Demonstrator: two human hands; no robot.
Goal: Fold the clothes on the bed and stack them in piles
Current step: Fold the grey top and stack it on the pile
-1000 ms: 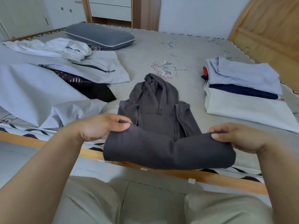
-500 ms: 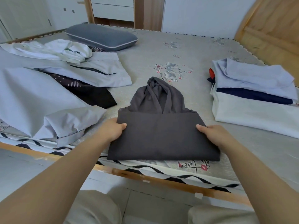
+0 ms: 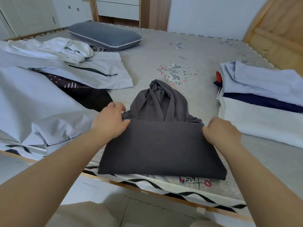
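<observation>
- Centre frame: our left hand (image 3: pixel 110 122) and right hand (image 3: pixel 221 133), fingers curled, pinch the dark grey hoodie's (image 3: pixel 161 148) folded edge, squaring it.
- Right: finished pile (image 3: pixel 262 115) awaits.

the fingertips of the left hand (image 3: pixel 110 122) are tucked out of sight at the far left corner of the folded dark grey hoodie (image 3: pixel 162 149), and the fingers of the right hand (image 3: pixel 221 131) curl under at its far right corner, so how much cloth each holds cannot be told. the hoodie's sleeves are hidden inside the fold. at 9 o'clock the pale blue garment (image 3: pixel 32 104) runs off the left edge and covers most of the black patterned piece (image 3: pixel 85 94). at 3 o'clock the folded pile (image 3: pixel 262 112) is cut by the right edge; a red item (image 3: pixel 218 76) behind it barely shows. the print on the bed (image 3: pixel 164 51) is too small to read.
</observation>
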